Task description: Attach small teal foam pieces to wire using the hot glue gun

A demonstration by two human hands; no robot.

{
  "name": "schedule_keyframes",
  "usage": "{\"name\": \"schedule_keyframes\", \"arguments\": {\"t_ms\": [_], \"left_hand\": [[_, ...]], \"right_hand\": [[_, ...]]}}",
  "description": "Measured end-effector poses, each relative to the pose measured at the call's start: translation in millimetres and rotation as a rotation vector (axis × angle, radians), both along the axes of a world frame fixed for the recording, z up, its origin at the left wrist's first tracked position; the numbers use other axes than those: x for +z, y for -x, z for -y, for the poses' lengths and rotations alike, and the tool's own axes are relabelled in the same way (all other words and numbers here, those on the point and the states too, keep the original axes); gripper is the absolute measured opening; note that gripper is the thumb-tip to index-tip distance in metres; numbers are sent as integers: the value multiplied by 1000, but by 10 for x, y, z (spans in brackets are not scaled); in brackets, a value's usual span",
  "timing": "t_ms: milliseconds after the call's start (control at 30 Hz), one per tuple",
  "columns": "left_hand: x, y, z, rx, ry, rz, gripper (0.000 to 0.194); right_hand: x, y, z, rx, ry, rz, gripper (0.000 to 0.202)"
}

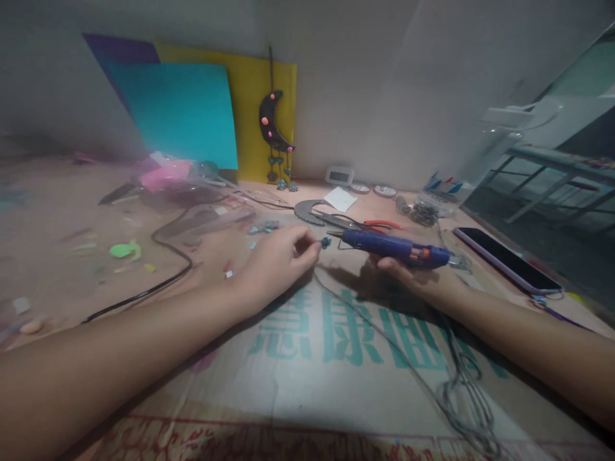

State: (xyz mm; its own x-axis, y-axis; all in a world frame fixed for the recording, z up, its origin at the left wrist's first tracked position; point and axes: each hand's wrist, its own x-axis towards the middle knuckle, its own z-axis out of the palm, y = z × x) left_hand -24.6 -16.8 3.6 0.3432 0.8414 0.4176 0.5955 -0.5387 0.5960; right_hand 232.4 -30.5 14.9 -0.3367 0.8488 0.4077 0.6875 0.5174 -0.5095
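Observation:
My left hand (pixel 283 259) is closed, thumb and fingertips pinching a small dark teal flower-shaped piece (pixel 325 242). In my right hand (pixel 408 275) is a blue hot glue gun (pixel 398 247), held level from below. Its metal nozzle points left and stops just beside the flower piece; whether they touch I cannot tell. A thin grey cord (pixel 375 333) trails from under my left hand across the cardboard (pixel 307 397) to a loose bundle at the lower right. Behind my hands lie a dark grey crescent shape (pixel 307 212) and red-handled pliers (pixel 382 225).
A decorated black crescent ornament (pixel 270 125) hangs against a yellow sheet (pixel 250 96) at the back. On the right lies a phone (pixel 507 259), near a clear container (pixel 442 192). A black cable (pixel 166 282) and several scraps spread over the left. A small white clock-like device (pixel 339 175) stands by the wall.

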Motion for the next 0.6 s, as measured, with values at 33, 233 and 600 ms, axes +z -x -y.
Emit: {"name": "schedule_keyframes", "arguments": {"t_ms": [33,233,600], "left_hand": [[-2,1,-2,2,-7,-1,15],[-1,8,11,9,-36,-26,14],[-3,10,8,2,-55,-22,15]], "right_hand": [[4,12,6,2,-7,6,33],[55,39,36,43,-102,85,27],[-53,10,-4,9,-118,84,25]]}}
